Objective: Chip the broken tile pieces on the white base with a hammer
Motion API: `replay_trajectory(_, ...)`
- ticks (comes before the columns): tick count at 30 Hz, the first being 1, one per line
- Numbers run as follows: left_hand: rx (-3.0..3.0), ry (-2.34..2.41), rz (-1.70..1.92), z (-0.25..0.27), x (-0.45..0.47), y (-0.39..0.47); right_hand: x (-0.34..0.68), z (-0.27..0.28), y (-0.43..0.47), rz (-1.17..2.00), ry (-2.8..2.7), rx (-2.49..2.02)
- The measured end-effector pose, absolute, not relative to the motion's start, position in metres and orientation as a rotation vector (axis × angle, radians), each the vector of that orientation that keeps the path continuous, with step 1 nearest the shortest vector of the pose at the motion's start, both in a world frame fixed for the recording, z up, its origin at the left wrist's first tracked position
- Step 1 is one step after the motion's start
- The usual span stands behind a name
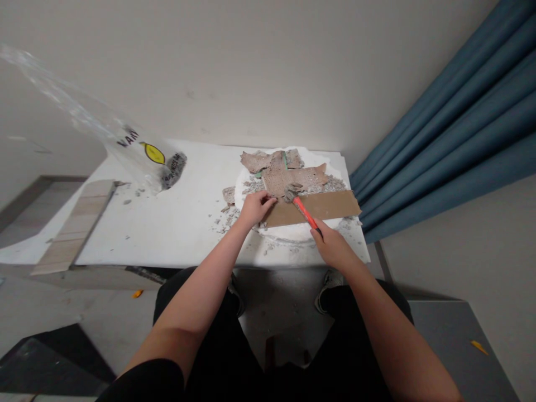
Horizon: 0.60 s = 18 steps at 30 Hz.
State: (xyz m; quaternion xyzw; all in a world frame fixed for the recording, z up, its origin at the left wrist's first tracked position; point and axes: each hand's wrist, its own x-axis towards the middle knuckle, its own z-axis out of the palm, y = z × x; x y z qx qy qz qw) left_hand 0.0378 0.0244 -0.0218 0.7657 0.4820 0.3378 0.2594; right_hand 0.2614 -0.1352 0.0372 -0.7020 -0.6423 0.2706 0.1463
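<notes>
Head view shows both hands over the right part of a white table (167, 234); the right hand (333, 244) is closed around the lower end of a hammer (306, 213), which has a red handle. From this right hand, the handle goes forward and to the left; its long axis is slanted, and it crosses over a smooth brown strip (335, 205), which lies more nearly from left to right. The hammer's head is at the far edge of this strip, where a rough brown sheet (288, 177) begins; whether it touches them, I cannot tell.

The left hand (254, 209) is at the left end of the strip, with thumb and fingers brought near together; whether they pinch something, I cannot tell. The important relation is this one: the hammer's head lies just to the right of the left fingertips, so it is nearer to them than to the right hand that holds it; grey rubble (336, 184) lies around the sheet.
</notes>
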Motion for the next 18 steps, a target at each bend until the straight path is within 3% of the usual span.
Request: replay_trajectory(18,2.025,1.210,1.136,-0.046,0.043,0.011,0.237,0.065,-0.142,0.749,-1.859,-1.857)
